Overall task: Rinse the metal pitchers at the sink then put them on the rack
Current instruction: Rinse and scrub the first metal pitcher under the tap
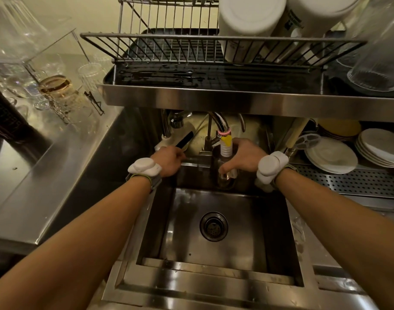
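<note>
Steel sink [234,253] sat low and central, basin bare around the drain. Above the sink, wire rack [191,44] on a dark drip tray, white containers at its right end. Right of the sink, stacked plates [330,157]. At the sink's back edge, metal pitcher [225,173] held beneath the ribbed white faucet spout [226,147], clasped by right hand [243,156], thumb across its wall. Left of the spout, left hand [168,161] curled on the tap lever.
</note>
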`<state>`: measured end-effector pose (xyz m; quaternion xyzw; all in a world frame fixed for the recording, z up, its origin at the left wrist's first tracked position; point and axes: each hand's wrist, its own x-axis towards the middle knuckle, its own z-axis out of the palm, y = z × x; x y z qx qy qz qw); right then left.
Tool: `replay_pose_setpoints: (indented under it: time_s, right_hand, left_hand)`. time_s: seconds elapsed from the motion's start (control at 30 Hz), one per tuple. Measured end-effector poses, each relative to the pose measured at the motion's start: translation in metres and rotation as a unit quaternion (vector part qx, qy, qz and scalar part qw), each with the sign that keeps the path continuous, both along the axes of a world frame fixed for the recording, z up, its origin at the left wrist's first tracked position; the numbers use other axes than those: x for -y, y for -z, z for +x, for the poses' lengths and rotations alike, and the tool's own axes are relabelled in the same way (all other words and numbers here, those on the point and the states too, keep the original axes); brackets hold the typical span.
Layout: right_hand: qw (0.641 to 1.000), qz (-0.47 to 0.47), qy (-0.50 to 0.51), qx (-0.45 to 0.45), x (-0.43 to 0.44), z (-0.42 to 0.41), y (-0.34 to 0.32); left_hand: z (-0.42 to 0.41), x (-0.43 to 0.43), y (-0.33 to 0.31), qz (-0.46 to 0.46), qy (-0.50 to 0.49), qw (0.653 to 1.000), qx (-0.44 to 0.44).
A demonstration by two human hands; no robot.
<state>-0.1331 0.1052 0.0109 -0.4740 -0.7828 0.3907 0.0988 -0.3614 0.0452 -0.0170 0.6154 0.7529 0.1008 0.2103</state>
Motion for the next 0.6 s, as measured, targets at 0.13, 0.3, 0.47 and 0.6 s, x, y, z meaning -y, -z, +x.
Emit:
replay_pose_setpoints:
  time_s: [0.13,0.3,0.47,0.6]
  right_hand:
    - [1.0,0.02,-0.004,0.002,0.0026,-0.0028,0.0013]
    - [1.0,0.007,0.022,0.002,-0.0005,0.0017,0.0021]
    - [1.0,0.001,-0.01,0.015,-0.0002,0.0009,0.0018]
    - [0.999,0.026,-0.002,0.019,0.0002,-0.0018,0.0018]
  left_hand:
    - [0.004,0.0002,-0.0033,-0.005,0.011,1.0,0.003]
    - [0.0038,0.0031,-0.0048,0.0,0.01,1.0,-0.001]
    - [0.0052,0.0058,-0.0039,-0.011,0.008,1.0,0.003]
    - [0.0082,0.0056,-0.0076,-0.007,0.023,1.0,-0.001]
